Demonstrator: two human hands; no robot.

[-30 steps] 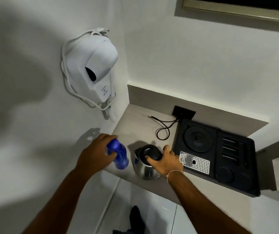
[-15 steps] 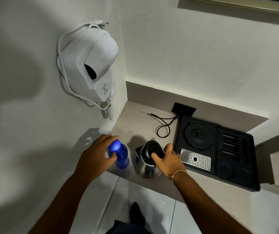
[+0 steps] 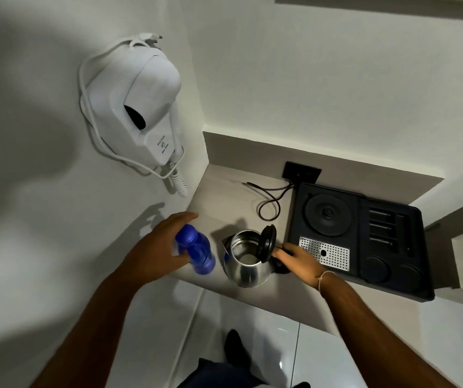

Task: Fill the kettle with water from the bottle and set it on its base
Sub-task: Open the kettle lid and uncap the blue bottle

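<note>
Kettle open on counter, bottle in hand, base vacant.

Black tray [image 3: 398,273] holds round kettle base [image 3: 328,212], nothing on it. Steel kettle [image 3: 245,261] stands on shelf [image 3: 224,191] just left of tray, lid [image 3: 266,243] flipped up. Left hand [image 3: 160,247] fingers wrapped round capped blue bottle [image 3: 195,249], tilted beside kettle. Right hand [image 3: 299,260] fingers curled at kettle handle; actual grip can't be confirmed.

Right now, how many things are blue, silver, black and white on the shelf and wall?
Blue: 1, the bottle
Silver: 1, the kettle
Black: 3, the tray, the cable, the wall socket
White: 1, the hair dryer
Total: 6
</note>
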